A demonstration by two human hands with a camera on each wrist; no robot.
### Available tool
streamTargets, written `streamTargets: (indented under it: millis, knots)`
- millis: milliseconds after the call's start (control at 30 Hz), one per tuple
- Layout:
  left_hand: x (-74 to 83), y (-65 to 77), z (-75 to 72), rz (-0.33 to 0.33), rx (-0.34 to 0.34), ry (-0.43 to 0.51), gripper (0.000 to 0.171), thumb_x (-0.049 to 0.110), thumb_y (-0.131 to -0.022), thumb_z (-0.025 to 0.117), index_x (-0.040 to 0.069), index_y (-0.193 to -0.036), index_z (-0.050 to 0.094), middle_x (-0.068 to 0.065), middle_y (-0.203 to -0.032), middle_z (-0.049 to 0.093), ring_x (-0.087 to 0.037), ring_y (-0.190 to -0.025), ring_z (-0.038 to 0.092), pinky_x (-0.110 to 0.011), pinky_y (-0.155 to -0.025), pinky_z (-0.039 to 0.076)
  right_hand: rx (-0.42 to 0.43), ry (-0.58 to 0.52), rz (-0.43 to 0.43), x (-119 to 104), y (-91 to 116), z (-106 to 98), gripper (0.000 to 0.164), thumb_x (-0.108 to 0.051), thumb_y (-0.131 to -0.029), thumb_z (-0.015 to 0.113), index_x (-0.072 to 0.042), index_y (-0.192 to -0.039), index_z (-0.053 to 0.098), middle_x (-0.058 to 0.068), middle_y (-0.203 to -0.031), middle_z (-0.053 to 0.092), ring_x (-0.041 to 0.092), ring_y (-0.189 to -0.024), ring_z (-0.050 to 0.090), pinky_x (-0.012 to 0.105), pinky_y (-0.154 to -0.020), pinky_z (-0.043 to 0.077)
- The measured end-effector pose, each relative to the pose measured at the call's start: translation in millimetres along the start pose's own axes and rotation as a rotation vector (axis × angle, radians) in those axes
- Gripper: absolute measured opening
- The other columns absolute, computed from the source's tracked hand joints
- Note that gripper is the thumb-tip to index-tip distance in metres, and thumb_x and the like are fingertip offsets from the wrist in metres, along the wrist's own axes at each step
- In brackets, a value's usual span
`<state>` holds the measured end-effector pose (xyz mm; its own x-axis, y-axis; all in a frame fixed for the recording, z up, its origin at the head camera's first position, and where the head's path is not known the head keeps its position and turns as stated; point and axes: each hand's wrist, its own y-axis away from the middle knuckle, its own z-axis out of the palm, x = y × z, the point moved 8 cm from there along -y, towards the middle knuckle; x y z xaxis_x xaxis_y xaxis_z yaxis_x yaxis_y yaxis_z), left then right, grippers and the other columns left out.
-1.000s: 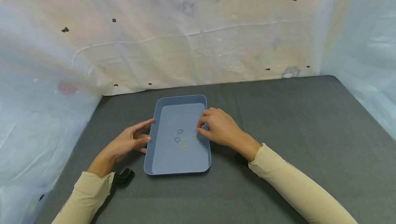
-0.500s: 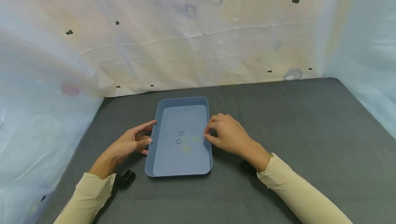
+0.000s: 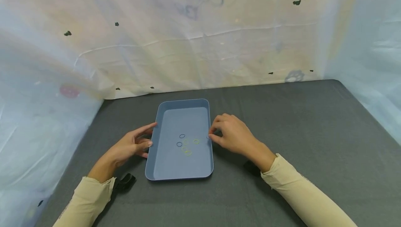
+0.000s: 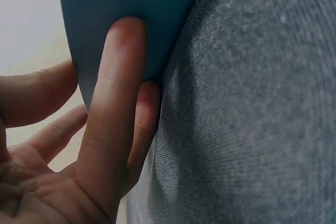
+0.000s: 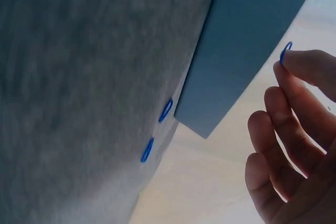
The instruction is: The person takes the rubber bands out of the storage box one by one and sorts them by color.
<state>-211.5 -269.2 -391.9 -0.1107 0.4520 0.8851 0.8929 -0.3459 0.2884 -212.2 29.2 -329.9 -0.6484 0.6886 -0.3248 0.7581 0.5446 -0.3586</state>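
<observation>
A blue tray lies on the grey cloth. In it are several thin yellow-green rubber bands and two dark blue ones. My left hand is at the tray's left side, its fingers extended against the outer wall. Over the tray's right rim, my right hand pinches a small blue rubber band between thumb and index finger. Two more blue rubber bands lie on the cloth outside the tray in the right wrist view; from the head view, my right hand seems to hide them.
Grey cloth covers the table around the tray. A pale patterned curtain hangs behind the table's far edge, with bluish sheets at both sides. A black strap sits by my left wrist.
My right hand has moved right, from above the tray's inside to its right rim, carrying the pinched blue rubber band. The left hand stays at the tray's side.
</observation>
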Motion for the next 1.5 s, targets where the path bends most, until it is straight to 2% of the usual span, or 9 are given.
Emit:
streamTargets:
  millis: [467, 733, 833, 967, 1033, 1100, 1300, 1500]
  knots:
    - [0.7, 0.2, 0.9, 0.006, 0.002, 0.014, 0.072, 0.015, -0.098, 0.063, 0.020, -0.160, 0.025, -0.028, -0.158, 0.022, -0.033, -0.123, 0.055, -0.043, -0.078, 0.060, -0.019, -0.058, 0.086, 23.9, 1.1, -12.5, 0.004, -0.024, -0.087, 0.079, -0.020, -0.087, 0.078, -0.006, -0.093, 0.068, 0.019, -0.092, 0.064, 0.038, -0.081, 0.051]
    - [-0.8, 0.0, 1.1, -0.011, -0.030, 0.066, 0.073, 0.020, -0.099, 0.062, 0.022, -0.160, 0.023, -0.026, -0.161, 0.016, -0.023, -0.118, 0.056, -0.043, -0.081, 0.058, -0.035, -0.044, 0.095, 28.0, 1.8, -17.4, 0.004, -0.026, -0.088, 0.077, -0.022, -0.089, 0.078, -0.006, -0.095, 0.068, 0.018, -0.093, 0.064, 0.040, -0.084, 0.051]
    - [-1.5, -0.2, 1.2, -0.022, -0.039, 0.078, 0.072, 0.022, -0.100, 0.061, 0.023, -0.160, 0.022, -0.024, -0.162, 0.014, -0.030, -0.125, 0.051, -0.044, -0.083, 0.058, -0.034, -0.050, 0.104, 31.0, 1.5, -20.3, 0.004, -0.026, -0.088, 0.077, -0.022, -0.088, 0.078, -0.006, -0.095, 0.068, 0.019, -0.093, 0.065, 0.041, -0.085, 0.051]
    - [-1.9, 0.6, 2.5, -0.031, -0.040, 0.110, 0.070, 0.021, -0.102, 0.058, 0.024, -0.160, 0.021, -0.024, -0.162, 0.012, -0.047, -0.140, 0.033, -0.046, -0.083, 0.058, -0.049, -0.062, 0.112, 35.3, 1.3, -20.5, 0.003, -0.025, -0.088, 0.078, -0.022, -0.087, 0.078, -0.005, -0.095, 0.068, 0.022, -0.093, 0.066, 0.041, -0.084, 0.050]
    - [-2.1, 1.0, 3.1, -0.033, -0.039, 0.126, 0.068, 0.020, -0.102, 0.057, 0.023, -0.160, 0.021, -0.024, -0.162, 0.012, -0.050, -0.144, 0.025, -0.046, -0.083, 0.059, -0.060, -0.063, 0.116, 37.0, 1.5, -19.7, 0.003, -0.025, -0.088, 0.078, -0.022, -0.088, 0.078, -0.005, -0.096, 0.068, 0.022, -0.093, 0.066, 0.041, -0.083, 0.050]
    - [-2.2, 1.0, 3.7, -0.036, -0.035, 0.134, 0.068, 0.018, -0.103, 0.056, 0.023, -0.161, 0.021, -0.024, -0.162, 0.012, -0.052, -0.144, 0.023, -0.045, -0.081, 0.059, -0.067, -0.061, 0.122, 38.8, 2.0, -19.5, 0.003, -0.025, -0.088, 0.077, -0.021, -0.088, 0.078, -0.005, -0.096, 0.068, 0.022, -0.093, 0.066, 0.041, -0.082, 0.050]
    - [-3.7, -1.9, 2.7, -0.058, -0.016, 0.136, 0.067, 0.013, -0.102, 0.056, 0.024, -0.160, 0.024, -0.022, -0.161, 0.016, -0.049, -0.141, 0.033, -0.046, -0.081, 0.059, -0.074, -0.051, 0.145, 45.1, 2.4, -20.7, 0.005, -0.026, -0.089, 0.076, -0.021, -0.090, 0.078, -0.004, -0.097, 0.068, 0.023, -0.091, 0.066, 0.039, -0.077, 0.050]
    - [-6.4, -0.3, 1.2, -0.049, -0.023, 0.143, 0.069, 0.017, -0.101, 0.059, 0.023, -0.160, 0.024, -0.021, -0.162, 0.016, -0.040, -0.133, 0.046, -0.048, -0.081, 0.059, -0.080, -0.054, 0.158, 48.1, 1.4, -19.3, 0.005, -0.026, -0.089, 0.076, -0.021, -0.090, 0.078, -0.004, -0.097, 0.068, 0.023, -0.092, 0.065, 0.039, -0.077, 0.050]
